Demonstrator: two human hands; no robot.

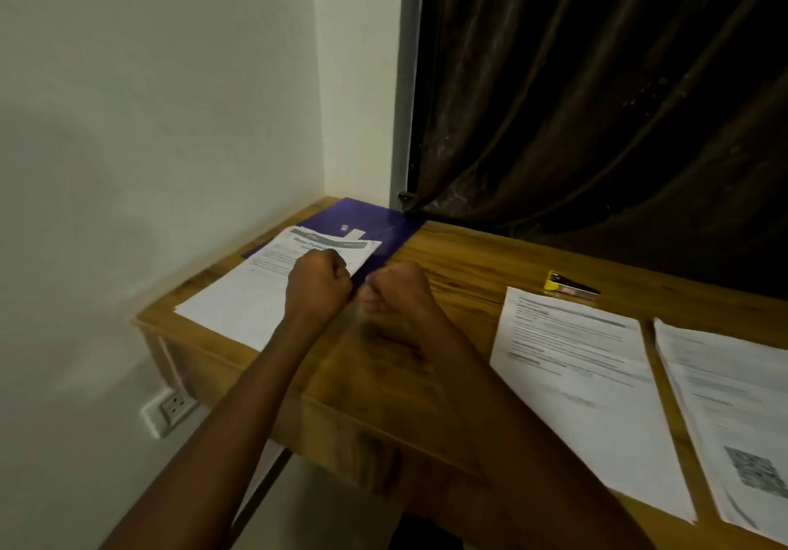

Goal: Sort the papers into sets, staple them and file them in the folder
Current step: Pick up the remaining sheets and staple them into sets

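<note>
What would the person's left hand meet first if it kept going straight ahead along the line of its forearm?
Probably the printed paper set under the left hand, then the purple folder beneath its far end. Depth is unclear; the hand may already touch the paper.

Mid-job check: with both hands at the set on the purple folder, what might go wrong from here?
1. The paper set overhangs the purple folder toward the desk's left edge; a push may slide it off.
2. The left hand rests on that set, and the right hand is motion-blurred, so pages may shift or crease.
3. The stapler lies far right, beyond the other piles.
</note>
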